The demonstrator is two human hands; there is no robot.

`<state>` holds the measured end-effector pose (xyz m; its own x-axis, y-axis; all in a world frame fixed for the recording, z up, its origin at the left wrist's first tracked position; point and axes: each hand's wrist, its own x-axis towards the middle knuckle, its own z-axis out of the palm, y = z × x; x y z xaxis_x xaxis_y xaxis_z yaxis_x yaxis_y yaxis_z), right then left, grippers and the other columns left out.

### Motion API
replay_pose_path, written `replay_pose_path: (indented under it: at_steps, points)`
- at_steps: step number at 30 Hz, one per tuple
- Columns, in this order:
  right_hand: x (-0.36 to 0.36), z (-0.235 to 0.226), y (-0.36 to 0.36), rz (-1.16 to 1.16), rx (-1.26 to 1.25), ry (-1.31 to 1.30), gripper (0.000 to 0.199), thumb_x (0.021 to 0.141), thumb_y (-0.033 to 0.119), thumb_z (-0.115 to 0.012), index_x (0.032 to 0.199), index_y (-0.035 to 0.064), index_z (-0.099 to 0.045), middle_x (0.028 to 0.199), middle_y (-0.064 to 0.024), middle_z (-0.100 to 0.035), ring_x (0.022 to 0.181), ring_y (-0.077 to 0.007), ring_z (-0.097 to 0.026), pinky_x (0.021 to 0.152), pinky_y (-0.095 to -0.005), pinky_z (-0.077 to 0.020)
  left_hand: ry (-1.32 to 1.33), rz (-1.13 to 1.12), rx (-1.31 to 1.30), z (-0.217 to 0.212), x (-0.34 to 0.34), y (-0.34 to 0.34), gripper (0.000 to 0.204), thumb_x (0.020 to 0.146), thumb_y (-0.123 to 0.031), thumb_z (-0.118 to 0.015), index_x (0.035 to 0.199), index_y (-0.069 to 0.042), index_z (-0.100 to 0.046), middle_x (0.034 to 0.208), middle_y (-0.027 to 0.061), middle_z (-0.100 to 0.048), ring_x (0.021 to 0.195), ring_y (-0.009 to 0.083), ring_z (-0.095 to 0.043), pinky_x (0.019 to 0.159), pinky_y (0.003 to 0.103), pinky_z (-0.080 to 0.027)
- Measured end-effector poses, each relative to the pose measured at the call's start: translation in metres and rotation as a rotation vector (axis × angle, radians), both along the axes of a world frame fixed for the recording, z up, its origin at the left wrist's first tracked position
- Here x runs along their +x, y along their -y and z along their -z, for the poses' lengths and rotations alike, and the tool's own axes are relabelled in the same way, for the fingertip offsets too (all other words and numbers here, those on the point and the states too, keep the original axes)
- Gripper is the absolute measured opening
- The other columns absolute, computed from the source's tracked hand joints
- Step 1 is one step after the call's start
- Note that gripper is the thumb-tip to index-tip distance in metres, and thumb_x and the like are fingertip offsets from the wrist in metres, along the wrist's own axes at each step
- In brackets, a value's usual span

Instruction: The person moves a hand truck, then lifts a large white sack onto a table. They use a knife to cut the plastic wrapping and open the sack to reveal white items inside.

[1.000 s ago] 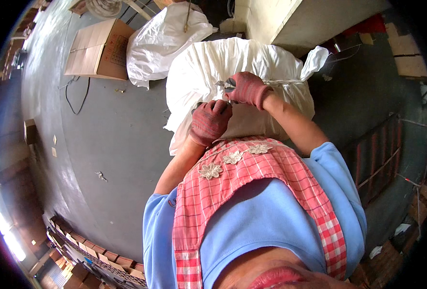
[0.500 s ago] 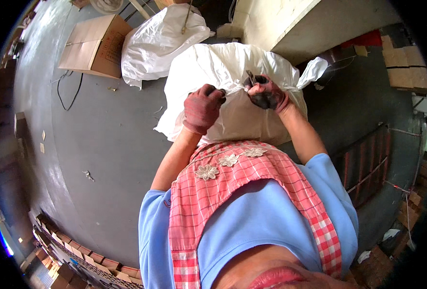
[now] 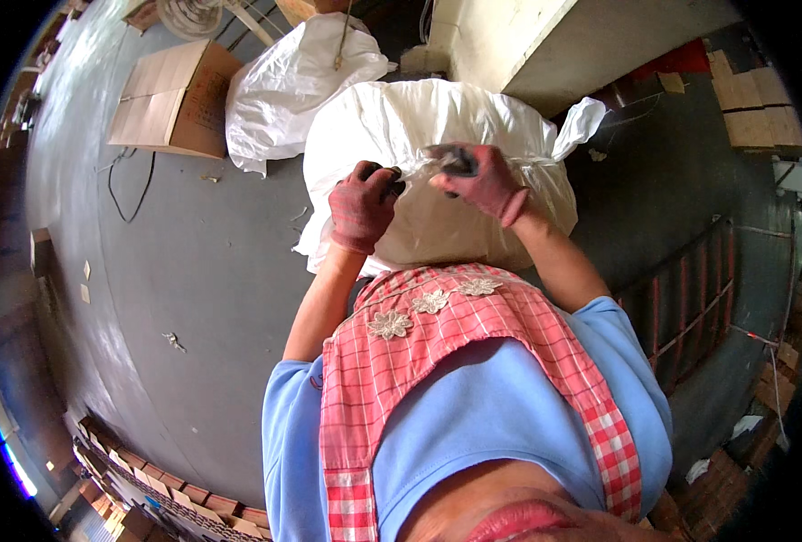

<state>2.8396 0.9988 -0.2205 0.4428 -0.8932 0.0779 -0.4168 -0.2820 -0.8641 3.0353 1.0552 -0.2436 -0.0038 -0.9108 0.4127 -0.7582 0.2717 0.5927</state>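
Head view: fingers of the left hand [image 3: 362,208] pinch the gathered edge of the white sack [image 3: 441,221]; those of the right hand [image 3: 487,179] curl round a small blurred object [image 3: 440,152]. Forearms [image 3: 325,294] slant inward, the sack just before the apron [image 3: 365,388].

Lg. sack [image 3: 473,226]: thin plastic by look, creased, soft sheen. 2nd sack [image 3: 283,99]: similar plastic-type matl., crinkled, glossier. L work glove [image 3: 362,212] & R work glove [image 3: 496,185]: knit cloth, rough, matt; dk. coating at fingers. Apron [image 3: 450,312]: woven cloth, matt, lightly wrinkled. Flower appliqués [image 3: 390,324]: lace-type, textured. Shirt [image 3: 473,397]: soft cloth, smooth, matt. Carton [image 3: 152,99]: cardboard, matt, smooth. Masonry block [image 3: 527,41]: painted by look, matt. Floor [image 3: 211,235]: hard, smooth, semi-matt; glossy glare far L.
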Motion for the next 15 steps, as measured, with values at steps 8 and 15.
replay_pose_path:
  at_steps: [8, 15]
  points:
    - [0.005, 0.020, 0.003, 0.051, 0.457, 0.111, 0.031, 0.067, 0.028, -0.068, 0.076, 0.0004, -0.059, 0.063, -0.0036, -0.056, 0.057, -0.0140, -0.055, 0.054, -0.0293, -0.0444, -0.022, -0.014, -0.008, -0.002, -0.002, -0.004, 0.013, 0.067, -0.015, -0.069, 0.079, -0.014, -0.065, 0.075, 0.0054, -0.059, 0.062, 0.0247, -0.059, 0.054, 0.034, -0.046]
    - [-0.039, 0.065, -0.019, -0.313, 1.300, 1.156, 0.014, 0.078, 0.023, -0.057, 0.075, 0.0119, -0.050, 0.067, 0.0051, -0.046, 0.054, -0.0104, -0.045, 0.057, -0.0282, -0.0429, -0.039, -0.011, 0.059, 0.006, -0.003, 0.003, 0.018, 0.067, -0.019, -0.068, 0.084, -0.016, -0.064, 0.081, 0.0048, -0.059, 0.062, 0.0252, -0.059, 0.053, 0.034, -0.047]
